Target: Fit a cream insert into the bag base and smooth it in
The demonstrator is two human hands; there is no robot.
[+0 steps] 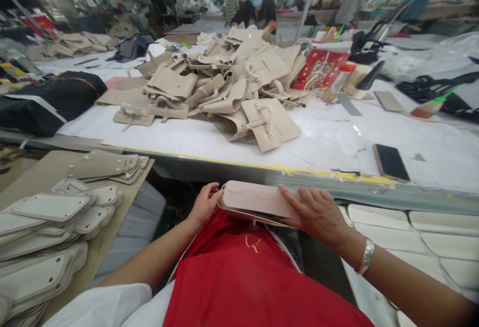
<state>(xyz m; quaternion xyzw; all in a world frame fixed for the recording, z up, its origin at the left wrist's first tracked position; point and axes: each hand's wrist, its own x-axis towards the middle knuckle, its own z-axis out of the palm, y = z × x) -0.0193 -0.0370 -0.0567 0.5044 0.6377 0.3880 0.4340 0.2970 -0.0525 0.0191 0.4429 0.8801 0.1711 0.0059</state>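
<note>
Here's the pale panel (258, 198), gripped at both ends above the red apron (243, 277)!
The left hand (205, 204) pinches one end, the right hand (322, 213) clamps the other, probably keeping layers aligned (white pieces (381, 216) lie handily close).

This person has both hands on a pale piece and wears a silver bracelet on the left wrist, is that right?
Not quite: the head view shows the silver bracelet at the wrist of the right hand, not of the left hand. Both are indeed on the pale piece.
</note>
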